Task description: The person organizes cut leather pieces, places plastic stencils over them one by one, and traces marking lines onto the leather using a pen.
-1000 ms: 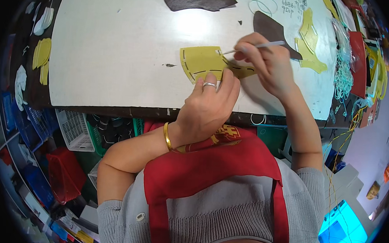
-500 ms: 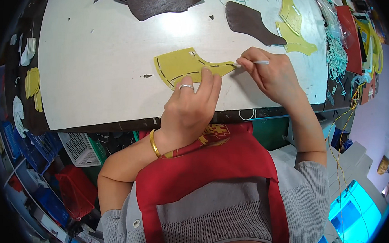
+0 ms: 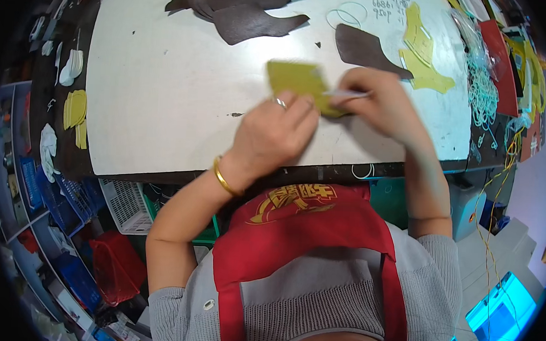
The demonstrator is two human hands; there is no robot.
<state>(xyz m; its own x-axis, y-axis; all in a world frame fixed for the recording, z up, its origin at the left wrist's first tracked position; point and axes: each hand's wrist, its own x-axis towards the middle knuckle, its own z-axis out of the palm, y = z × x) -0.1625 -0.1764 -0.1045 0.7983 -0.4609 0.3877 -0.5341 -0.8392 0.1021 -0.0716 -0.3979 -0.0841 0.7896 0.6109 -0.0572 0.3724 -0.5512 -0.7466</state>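
Note:
A yellow shoe-pattern template (image 3: pixel 293 79), blurred by motion, is raised or tilted at the middle of the white work board (image 3: pixel 171 109). My left hand (image 3: pixel 276 132) has its fingers closed on the lower edge of the template. A slim white pen (image 3: pixel 356 94) lies in the pinched fingers of my right hand (image 3: pixel 384 105), its tip close to the template's right part. Whether the tip touches the template cannot be made out. Beyond my right hand rests a dark brown leather piece (image 3: pixel 366 47).
More brown leather pieces (image 3: pixel 256 24) lie piled at the far side. Other yellow templates (image 3: pixel 431 77) sit at the far right, beside tangled pale green cord (image 3: pixel 476 88). White gloves (image 3: pixel 48 149) and small yellow pieces (image 3: pixel 75 109) lie left. Baskets (image 3: pixel 123 209) stand below the table.
The template has left its flat position and turned, moving right. My left hand has gone from pressing on it with fingertips to gripping its edge. The whole view has shifted slightly.

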